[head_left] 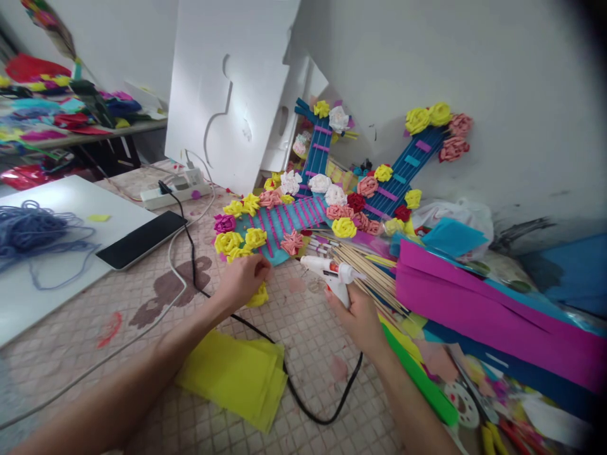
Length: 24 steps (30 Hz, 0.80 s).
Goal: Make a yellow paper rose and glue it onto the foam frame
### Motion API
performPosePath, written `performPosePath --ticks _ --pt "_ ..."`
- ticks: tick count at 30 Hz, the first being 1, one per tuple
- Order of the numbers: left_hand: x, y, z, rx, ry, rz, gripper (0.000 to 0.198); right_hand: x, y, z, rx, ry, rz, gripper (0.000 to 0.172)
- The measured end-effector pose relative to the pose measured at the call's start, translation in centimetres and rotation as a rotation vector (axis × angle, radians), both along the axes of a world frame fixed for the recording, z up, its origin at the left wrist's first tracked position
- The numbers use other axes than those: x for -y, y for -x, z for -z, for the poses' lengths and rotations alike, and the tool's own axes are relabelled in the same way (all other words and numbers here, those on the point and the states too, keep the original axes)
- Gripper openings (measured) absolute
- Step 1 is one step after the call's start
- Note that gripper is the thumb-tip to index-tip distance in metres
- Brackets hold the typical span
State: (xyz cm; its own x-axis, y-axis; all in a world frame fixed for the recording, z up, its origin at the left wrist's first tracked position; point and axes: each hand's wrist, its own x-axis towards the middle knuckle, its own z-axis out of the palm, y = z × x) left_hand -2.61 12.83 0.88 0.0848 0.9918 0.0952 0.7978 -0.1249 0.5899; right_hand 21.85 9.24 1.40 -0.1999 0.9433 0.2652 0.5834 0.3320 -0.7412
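Note:
My right hand (358, 316) grips a white hot glue gun (327, 270) by its handle, the nozzle pointing left. Curled closed, my left hand (244, 278) is just in front of a blue decorated panel (275, 227) with purple strips and paper flowers. Whatever its fingers pinch is hidden. Just below that hand shows a yellow paper flower (258, 296); I cannot tell whether the two touch. More yellow flowers (228, 242) sit at the panel's left end, with a pink flower (292, 242) at its front edge. Yellow sheets (232, 373) lie stacked nearer me.
A black cable (256, 328) loops across the table from a power strip (176, 194). A phone (142, 240) and blue yarn (35, 230) lie left. Wooden sticks (370, 272), magenta paper (488, 309) and scissors (469, 379) crowd the right. Flowered panels (403, 170) lean against the wall.

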Motion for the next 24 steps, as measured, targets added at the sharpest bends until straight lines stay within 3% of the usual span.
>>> performPosePath --ticks 14,24 --pt "0.09 -0.14 -0.36 -0.151 -0.029 0.037 0.019 -0.10 -0.10 0.16 -0.020 -0.015 -0.006 0.037" --pt "0.56 0.37 -1.09 -0.226 -0.142 -0.039 0.015 -0.21 -0.21 0.61 -0.009 0.039 0.030 0.033"
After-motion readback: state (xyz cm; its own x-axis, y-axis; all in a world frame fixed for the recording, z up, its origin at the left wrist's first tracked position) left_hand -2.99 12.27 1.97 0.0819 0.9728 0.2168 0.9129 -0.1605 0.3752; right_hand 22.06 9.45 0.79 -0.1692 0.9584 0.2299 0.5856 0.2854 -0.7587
